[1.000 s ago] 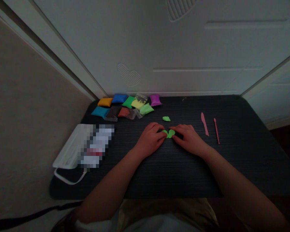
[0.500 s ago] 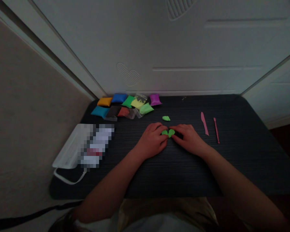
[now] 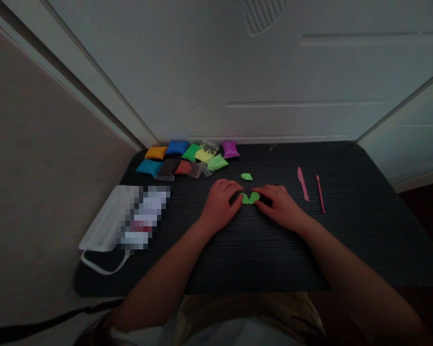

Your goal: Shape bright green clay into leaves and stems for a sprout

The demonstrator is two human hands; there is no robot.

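Note:
Two small flattened pieces of light green clay lie side by side on the dark table, their lower tips meeting. My left hand [image 3: 222,204] rests at the left clay piece [image 3: 245,198]. Its thumb tip touches that piece's edge, while the curved index finger is apart from the thumb, with a dark gap between them. My right hand [image 3: 278,205] has thumb and index finger around the right clay piece [image 3: 254,197]. Just beyond both hands sits a loose lump of green clay [image 3: 246,177].
To the right lie a pink plastic knife [image 3: 303,184] and a thin pink modelling tool [image 3: 320,193]. Several coloured clay packets [image 3: 178,147] cluster at the back left. A white face mask [image 3: 108,216] and a pixelated object [image 3: 147,218] occupy the left side. A white door [image 3: 274,120] stands behind the table.
My left hand has shifted slightly left, and its fingers have drawn back from the left clay piece, uncovering more of it. My right hand stays at the right piece.

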